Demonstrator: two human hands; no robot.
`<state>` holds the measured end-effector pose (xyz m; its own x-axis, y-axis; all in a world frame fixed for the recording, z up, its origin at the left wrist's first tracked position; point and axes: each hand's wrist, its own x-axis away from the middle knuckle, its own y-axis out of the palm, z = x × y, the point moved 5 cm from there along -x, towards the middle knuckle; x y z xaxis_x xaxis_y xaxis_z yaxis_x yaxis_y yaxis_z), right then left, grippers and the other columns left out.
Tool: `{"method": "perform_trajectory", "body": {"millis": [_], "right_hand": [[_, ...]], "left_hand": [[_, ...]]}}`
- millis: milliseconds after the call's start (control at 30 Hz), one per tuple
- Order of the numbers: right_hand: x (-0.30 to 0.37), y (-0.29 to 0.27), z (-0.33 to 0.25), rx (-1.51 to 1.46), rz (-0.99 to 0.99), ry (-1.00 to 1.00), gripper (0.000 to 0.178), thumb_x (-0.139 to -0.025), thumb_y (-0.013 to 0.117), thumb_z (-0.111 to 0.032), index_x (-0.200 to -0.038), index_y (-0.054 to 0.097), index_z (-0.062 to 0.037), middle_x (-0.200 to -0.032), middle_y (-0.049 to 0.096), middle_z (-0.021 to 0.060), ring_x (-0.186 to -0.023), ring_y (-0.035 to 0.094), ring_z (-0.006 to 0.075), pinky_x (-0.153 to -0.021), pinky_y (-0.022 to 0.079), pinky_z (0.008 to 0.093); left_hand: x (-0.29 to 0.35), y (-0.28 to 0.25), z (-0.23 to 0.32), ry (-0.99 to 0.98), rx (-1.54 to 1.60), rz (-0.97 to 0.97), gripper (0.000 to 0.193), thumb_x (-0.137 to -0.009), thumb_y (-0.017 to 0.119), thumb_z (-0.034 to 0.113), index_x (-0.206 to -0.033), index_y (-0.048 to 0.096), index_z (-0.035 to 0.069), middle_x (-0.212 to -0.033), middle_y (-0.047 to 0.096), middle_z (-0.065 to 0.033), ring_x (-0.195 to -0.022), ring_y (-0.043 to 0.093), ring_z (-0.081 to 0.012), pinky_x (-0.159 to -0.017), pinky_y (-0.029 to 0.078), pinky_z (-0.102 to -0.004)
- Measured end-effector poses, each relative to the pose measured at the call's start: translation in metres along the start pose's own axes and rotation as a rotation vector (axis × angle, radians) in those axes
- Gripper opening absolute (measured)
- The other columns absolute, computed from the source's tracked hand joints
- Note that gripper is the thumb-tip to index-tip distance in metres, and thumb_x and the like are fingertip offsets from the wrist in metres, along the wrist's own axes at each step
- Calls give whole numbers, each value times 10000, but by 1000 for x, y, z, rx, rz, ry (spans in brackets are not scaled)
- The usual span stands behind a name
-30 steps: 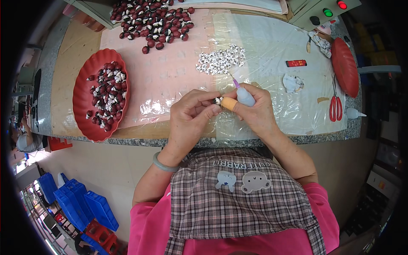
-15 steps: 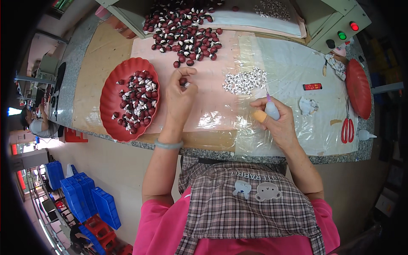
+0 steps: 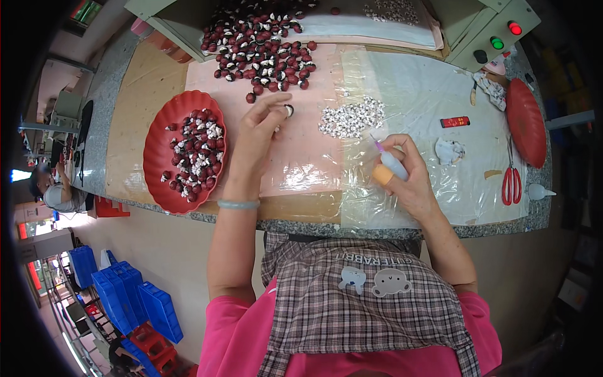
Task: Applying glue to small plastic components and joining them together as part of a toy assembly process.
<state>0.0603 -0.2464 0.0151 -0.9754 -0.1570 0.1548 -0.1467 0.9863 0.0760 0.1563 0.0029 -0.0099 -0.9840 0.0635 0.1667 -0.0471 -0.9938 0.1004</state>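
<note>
My left hand (image 3: 256, 135), with a pale bangle at its wrist, pinches a small ball (image 3: 289, 110) whose black-and-white side peeks out past the fingertips. Most of that ball is hidden by the fingers. In my right hand (image 3: 408, 179) is a small squeeze bottle (image 3: 393, 165) with a thin purple needle tip, tilted up and to the left. An orange-tan cover wraps one of that hand's digits. The needle points toward a heap of small white pieces with dark marks (image 3: 353, 118), lying between my hands. Dark red, black and white balls (image 3: 270, 66) are spread beyond my left hand.
A red scalloped tray (image 3: 157, 176) of red balls with white pieces stands at left. Behind is a grey-green metal housing (image 3: 465, 47) with lit buttons. Rightward lie a red-and-black packet (image 3: 455, 122), red-handled scissors (image 3: 511, 187), another bottle (image 3: 540, 191) and a red dish (image 3: 526, 125).
My left hand has turned, bringing the ball's black-and-white side into sight. The bottle in my right hand has moved slightly left and down, its needle now leaning left. The whole view has shifted a little.
</note>
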Motion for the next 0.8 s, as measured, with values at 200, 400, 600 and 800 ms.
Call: {"method": "perform_trajectory", "body": {"millis": [200, 400, 600, 800], "right_hand": [[0, -6, -6, -127, -74, -20, 232, -907, 553, -68, -1111, 449, -38, -906, 574, 75, -663, 546, 84, -552, 436, 201], [4, -7, -21, -69, -3, -149, 293, -890, 622, -71, -1146, 502, 7, -868, 602, 80, -682, 610, 113, -547, 507, 224], [8, -10, -32, -106, 134, -231, 374, -861, 660, -88, -1184, 509, 24, -972, 618, 131, -650, 609, 131, -505, 492, 217], [16, -7, -44, 55, 155, -331, 458, -905, 605, -128, -1298, 444, 41, -968, 627, 139, -638, 587, 114, -516, 464, 206]], "left_hand": [[53, 36, -10, -275, 694, -290, 281, -909, 586, 76, -1162, 580, -47, -958, 632, -88, -805, 587, -89, -674, 501, -184], [77, 56, -5, -260, 684, -373, 268, -917, 574, 71, -1165, 582, -33, -1030, 637, -122, -805, 591, -103, -710, 506, -199], [82, 61, -5, -276, 580, -345, 235, -915, 580, 71, -1133, 599, -12, -1017, 641, -106, -813, 596, -108, -685, 484, -192], [83, 61, -10, -224, 546, -388, 226, -886, 624, 66, -1101, 612, -2, -938, 646, -82, -792, 599, -100, -683, 482, -196]]}}
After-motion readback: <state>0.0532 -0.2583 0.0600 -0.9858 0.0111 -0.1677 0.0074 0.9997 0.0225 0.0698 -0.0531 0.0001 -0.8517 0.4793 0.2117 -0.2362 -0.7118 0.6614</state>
